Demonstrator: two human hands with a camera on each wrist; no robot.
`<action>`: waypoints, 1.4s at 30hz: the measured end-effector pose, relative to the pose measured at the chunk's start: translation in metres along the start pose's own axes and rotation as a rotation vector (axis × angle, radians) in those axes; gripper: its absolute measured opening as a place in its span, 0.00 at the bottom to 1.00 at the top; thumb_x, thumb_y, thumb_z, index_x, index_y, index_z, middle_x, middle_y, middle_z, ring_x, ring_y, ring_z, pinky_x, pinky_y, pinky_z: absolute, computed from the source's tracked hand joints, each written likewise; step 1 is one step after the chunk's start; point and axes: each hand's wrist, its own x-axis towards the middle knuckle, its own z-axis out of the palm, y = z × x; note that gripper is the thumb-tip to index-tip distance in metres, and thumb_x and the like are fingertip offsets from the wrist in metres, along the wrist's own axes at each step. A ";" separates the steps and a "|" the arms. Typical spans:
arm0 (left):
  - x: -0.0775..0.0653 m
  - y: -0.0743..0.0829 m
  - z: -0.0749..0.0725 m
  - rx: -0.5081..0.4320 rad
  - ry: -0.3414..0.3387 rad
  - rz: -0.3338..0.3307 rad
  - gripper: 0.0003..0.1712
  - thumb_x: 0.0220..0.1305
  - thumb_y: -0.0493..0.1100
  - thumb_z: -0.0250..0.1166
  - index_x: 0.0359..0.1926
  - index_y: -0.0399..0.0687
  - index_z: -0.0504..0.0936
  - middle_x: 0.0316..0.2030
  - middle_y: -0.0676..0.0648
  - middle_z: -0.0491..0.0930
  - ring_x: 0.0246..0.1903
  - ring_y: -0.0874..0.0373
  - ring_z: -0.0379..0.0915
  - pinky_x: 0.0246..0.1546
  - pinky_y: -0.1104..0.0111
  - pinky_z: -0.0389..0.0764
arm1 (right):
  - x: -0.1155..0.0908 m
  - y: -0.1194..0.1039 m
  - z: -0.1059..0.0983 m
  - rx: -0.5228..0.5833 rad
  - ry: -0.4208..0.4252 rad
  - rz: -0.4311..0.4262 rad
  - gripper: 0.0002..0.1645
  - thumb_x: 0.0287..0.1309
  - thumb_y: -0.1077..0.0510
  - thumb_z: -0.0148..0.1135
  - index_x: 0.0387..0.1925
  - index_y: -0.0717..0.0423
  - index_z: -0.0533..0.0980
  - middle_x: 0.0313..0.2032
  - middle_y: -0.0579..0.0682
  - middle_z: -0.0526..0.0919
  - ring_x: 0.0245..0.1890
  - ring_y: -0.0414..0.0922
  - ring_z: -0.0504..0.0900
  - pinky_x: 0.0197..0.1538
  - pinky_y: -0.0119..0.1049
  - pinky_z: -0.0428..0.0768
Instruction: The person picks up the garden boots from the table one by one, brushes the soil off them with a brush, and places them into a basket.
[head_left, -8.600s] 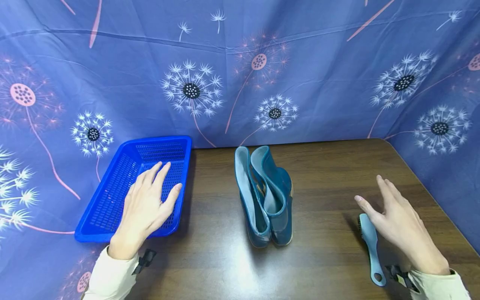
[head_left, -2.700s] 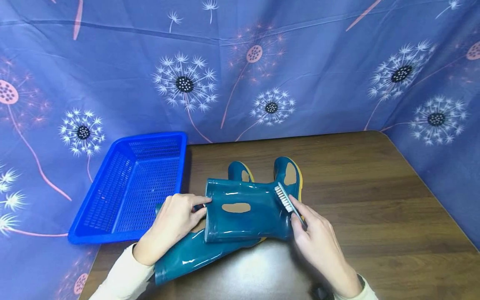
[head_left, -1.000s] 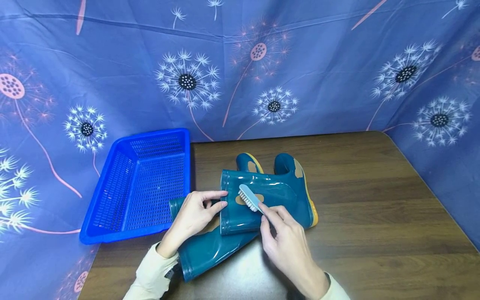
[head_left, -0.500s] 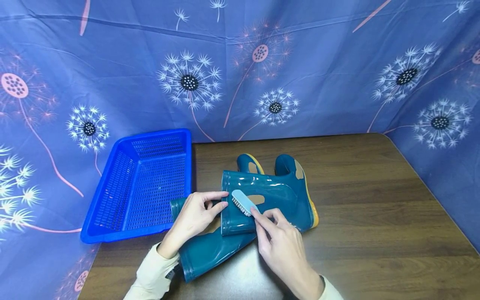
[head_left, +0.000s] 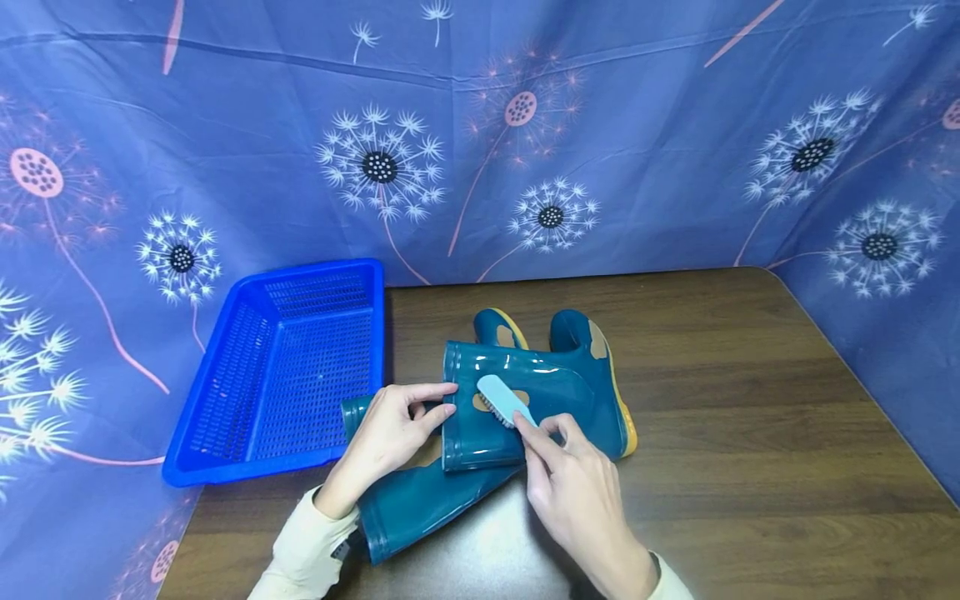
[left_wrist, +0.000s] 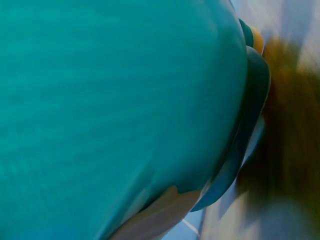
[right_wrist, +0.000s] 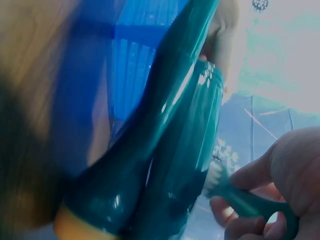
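Note:
Two teal rubber boots with tan patches and yellow soles lie on their sides, the upper boot (head_left: 562,383) across the lower boot (head_left: 420,508). At the upper boot's top opening, my left hand (head_left: 386,433) pinches the rim between thumb and fingers. My right hand (head_left: 577,492) grips a light blue scrub brush (head_left: 501,396) by its handle. Its white bristles face down over the tan patch on the boot shaft. In the right wrist view the brush (right_wrist: 240,197) is beside the boot shaft. Teal boot surface (left_wrist: 125,100) fills most of the left wrist view.
A blue perforated plastic basket (head_left: 378,333) stands at the left back of the brown wooden table (head_left: 735,400), close to the boots' tops. Behind the table hangs a blue cloth (head_left: 637,167) with a dandelion print.
Boots stood upright earlier, with the brush on the table; now they lie crossed, and the brush is in my right hand. Lately it has moved back and forth across the shaft's tan patch.

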 end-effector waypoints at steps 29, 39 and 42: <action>-0.003 0.003 -0.003 -0.012 -0.013 0.015 0.16 0.72 0.42 0.71 0.59 0.56 0.90 0.16 0.57 0.65 0.16 0.65 0.61 0.16 0.72 0.57 | -0.005 -0.003 -0.003 0.160 -0.077 0.015 0.21 0.63 0.61 0.76 0.57 0.44 0.89 0.34 0.41 0.82 0.29 0.31 0.74 0.31 0.25 0.75; -0.004 0.003 -0.003 -0.016 -0.005 0.012 0.16 0.72 0.43 0.72 0.59 0.57 0.90 0.15 0.58 0.65 0.15 0.66 0.60 0.17 0.73 0.56 | -0.005 0.001 0.002 0.197 0.048 -0.009 0.20 0.61 0.62 0.77 0.55 0.50 0.89 0.34 0.42 0.85 0.29 0.31 0.78 0.31 0.23 0.79; -0.003 0.003 -0.003 -0.014 -0.003 0.021 0.16 0.72 0.43 0.72 0.59 0.57 0.90 0.15 0.57 0.65 0.15 0.65 0.61 0.17 0.72 0.56 | -0.006 -0.002 0.006 0.193 0.042 -0.034 0.21 0.60 0.61 0.79 0.55 0.49 0.89 0.34 0.42 0.85 0.29 0.31 0.79 0.32 0.23 0.78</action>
